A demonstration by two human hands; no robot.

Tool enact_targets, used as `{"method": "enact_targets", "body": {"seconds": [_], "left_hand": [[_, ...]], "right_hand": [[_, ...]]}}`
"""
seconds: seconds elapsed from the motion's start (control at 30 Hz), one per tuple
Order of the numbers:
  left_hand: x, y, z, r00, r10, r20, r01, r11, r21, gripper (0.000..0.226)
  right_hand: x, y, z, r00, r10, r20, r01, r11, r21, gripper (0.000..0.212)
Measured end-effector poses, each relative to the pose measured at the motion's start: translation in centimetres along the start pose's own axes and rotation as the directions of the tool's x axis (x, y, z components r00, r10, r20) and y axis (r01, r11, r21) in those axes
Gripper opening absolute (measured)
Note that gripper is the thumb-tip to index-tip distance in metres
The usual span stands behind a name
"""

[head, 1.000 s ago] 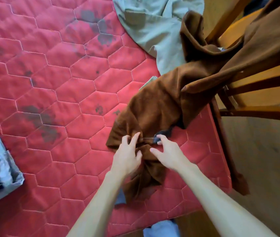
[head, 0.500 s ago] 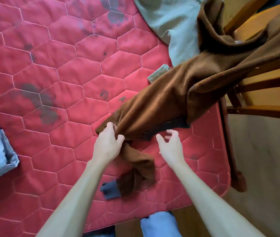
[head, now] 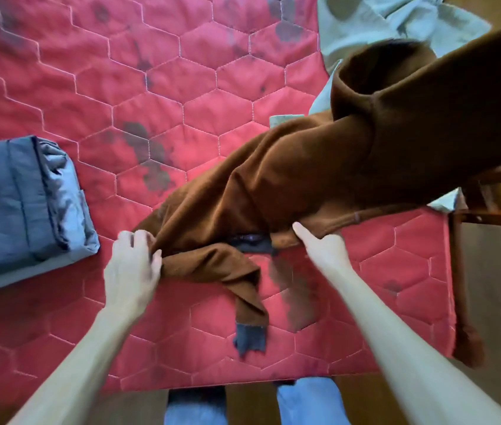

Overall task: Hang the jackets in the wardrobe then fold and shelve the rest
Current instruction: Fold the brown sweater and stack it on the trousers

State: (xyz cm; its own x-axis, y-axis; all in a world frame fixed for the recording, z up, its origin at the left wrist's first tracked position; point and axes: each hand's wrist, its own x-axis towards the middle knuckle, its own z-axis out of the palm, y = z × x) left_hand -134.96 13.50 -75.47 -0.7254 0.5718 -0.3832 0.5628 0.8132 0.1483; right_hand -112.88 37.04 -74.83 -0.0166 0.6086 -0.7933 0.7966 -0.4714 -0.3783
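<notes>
**Both hands on the lower edge of the brown jacket**

The brown jacket point(head: 289, 179) stretches diagonally from the wooden chair point(head: 500, 214) at the right down onto the red mattress point(head: 181, 96). Its lower end lies bunched between the two hands. The left hand point(head: 132, 265) is motion-blurred, with its fingers curled into the bunched corner at the jacket's left end. The right hand point(head: 322, 243) holds the hem further right. Its thumb points up along the edge and its fingers are tucked out of sight under the cloth.

The jacket is a soft, matte, fleece-like fabric in heavy folds, with a thick rolled collar or hood near the chair. A dark lining point(head: 252, 240) shows between the hands. A twisted tail of the cloth ends in a blue-grey patch point(head: 250, 335) lying on the mattress. A narrow brown strip point(head: 460, 302) hangs over the mattress's right edge.

The mattress is quilted in hexagons and carries dark stains. A folded blue-grey garment point(head: 25, 210), smooth and slightly shiny, sits to the left, well apart from the jacket. A pale green garment point(head: 381, 29) lies crumpled at the top, partly under the jacket.
</notes>
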Motion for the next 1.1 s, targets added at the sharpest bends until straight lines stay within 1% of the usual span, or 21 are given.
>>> {"method": "enact_targets", "body": {"seconds": [0.03,0.07,0.1,0.13,0.17,0.2,0.27,0.33,0.37,0.43,0.5,0.57,0.67,0.77,0.83,0.9,0.93,1.0,1.03,1.1], "left_hand": [[-0.7,0.4,0.3,0.994,0.065,-0.085,-0.067,0.998,-0.020,0.020],[-1.3,1.1,0.7,0.977,0.157,-0.145,-0.165,0.985,-0.045,0.017],[-1.8,2.0,1.3,0.951,0.263,-0.165,-0.277,0.958,-0.074,0.013],[-2.2,3.0,2.1,0.922,0.356,-0.154,-0.374,0.921,-0.106,0.014],[-2.5,4.1,3.0,0.899,0.422,-0.115,-0.435,0.890,-0.138,0.021],[-2.8,5.0,3.9,0.885,0.461,-0.065,-0.465,0.870,-0.163,0.032],[-3.4,6.4,4.9,0.889,0.458,0.012,-0.447,0.872,-0.202,0.056],[-4.2,7.4,4.4,0.903,0.429,0.027,-0.411,0.881,-0.235,0.080],[-4.6,7.8,3.7,0.904,0.426,0.019,-0.408,0.878,-0.251,0.087],[-5.6,8.4,1.8,0.904,0.427,-0.021,-0.417,0.868,-0.268,0.093],[-6.4,9.0,-0.5,0.911,0.406,-0.076,-0.411,0.875,-0.254,0.093],[-7.1,9.6,-3.0,0.926,0.355,-0.131,-0.378,0.892,-0.248,0.089],[-7.9,10.7,-7.2,0.925,0.305,-0.225,-0.360,0.892,-0.273,0.072],[-9.3,12.1,-11.9,0.894,0.325,-0.308,-0.422,0.844,-0.332,0.054],[-10.9,13.1,-15.5,0.863,0.371,-0.343,-0.486,0.795,-0.363,0.052],[-12.8,14.1,-19.0,0.836,0.441,-0.327,-0.547,0.716,-0.435,0.058],[-13.8,14.6,-20.6,0.822,0.486,-0.297,-0.568,0.664,-0.486,0.066],[-15.8,15.6,-23.6,0.784,0.567,-0.252,-0.594,0.567,-0.571,0.090],[-16.7,16.0,-25.0,0.777,0.579,-0.246,-0.594,0.547,-0.590,0.105],[-18.5,16.6,-27.8,0.786,0.562,-0.257,-0.593,0.569,-0.570,0.129]], "right_hand": [[-0.9,-0.3,0.7,1.000,0.004,0.010,-0.005,0.999,0.031,0.042],[-1.8,-0.4,1.4,1.000,-0.002,0.010,0.001,0.996,0.084,0.036],[-2.7,-0.4,1.9,1.000,-0.009,-0.003,0.010,0.991,0.137,0.028],[-3.7,-0.4,2.2,1.000,-0.018,-0.020,0.022,0.981,0.190,0.024],[-4.6,-0.4,2.4,0.999,-0.017,-0.027,0.024,0.965,0.259,0.021],[-5.6,-0.6,2.3,1.000,-0.004,-0.015,0.009,0.931,0.365,0.015],[-7.9,-1.5,1.4,0.997,-0.030,0.071,-0.017,0.813,0.582,0.002],[-10.5,-2.8,-0.3,0.986,-0.112,0.120,-0.006,0.704,0.710,0.010],[-11.9,-3.6,-1.4,0.980,-0.157,0.121,0.013,0.658,0.752,0.013],[-14.9,-5.4,-3.8,0.969,-0.230,0.093,0.059,0.577,0.815,0.021],[-18.1,-7.2,-6.3,0.958,-0.283,0.051,0.110,0.523,0.845,0.026],[-21.3,-8.9,-8.6,0.938,-0.347,0.007,0.175,0.492,0.853,0.027],[-26.1,-11.0,-11.3,0.901,-0.432,-0.039,0.247,0.438,0.864,0.035],[-31.2,-13.0,-13.6,0.857,-0.511,-0.063,0.306,0.408,0.860,0.040],[-34.6,-14.6,-14.7,0.837,-0.537,-0.109,0.356,0.382,0.853,0.036],[-37.8,-16.3,-15.6,0.824,-0.539,-0.172,0.397,0.333,0.855,0.021],[-39.4,-17.2,-15.9,0.820,-0.540,-0.189,0.401,0.307,0.863,0.015],[-42.4,-18.7,-16.5,0.813,-0.540,-0.217,0.411,0.269,0.871,0.014],[-43.9,-19.4,-16.9,0.810,-0.536,-0.236,0.426,0.263,0.866,0.015],[-47.3,-20.5,-17.7,0.795,-0.532,-0.293,0.491,0.279,0.825,0.010]]}}
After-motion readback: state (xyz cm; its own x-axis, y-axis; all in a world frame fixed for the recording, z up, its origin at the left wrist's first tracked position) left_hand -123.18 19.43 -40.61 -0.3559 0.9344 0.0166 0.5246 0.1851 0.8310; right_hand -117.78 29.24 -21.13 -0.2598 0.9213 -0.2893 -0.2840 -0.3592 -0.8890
